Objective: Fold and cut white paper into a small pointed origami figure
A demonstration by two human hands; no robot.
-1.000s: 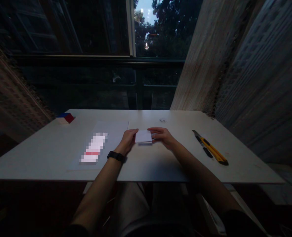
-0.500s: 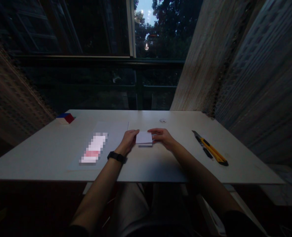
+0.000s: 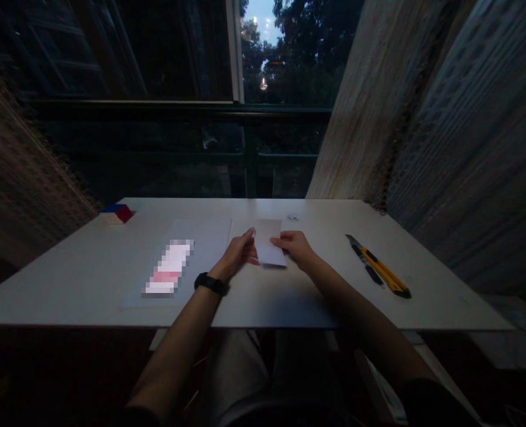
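White table [image 3: 271,305], dark window [image 3: 174,53]: mid-table, paper [image 3: 270,256] is being pinched by the right hand [image 3: 297,245]; left hand [image 3: 238,249] is being held half-curled at its left edge, can't tell if gripping. Looking maybe creased, not being held folded shut.

The paper [image 3: 270,248], half a second ago a small squarish folded packet with layers showing at its near side, now stands opened into a longer rectangle. The left grip [image 3: 239,250] changes from closed on the paper's left edge to thumb and fingers spread apart there. The right grip [image 3: 296,247] moves from the paper's far right corner to a pinch midway along its right edge.
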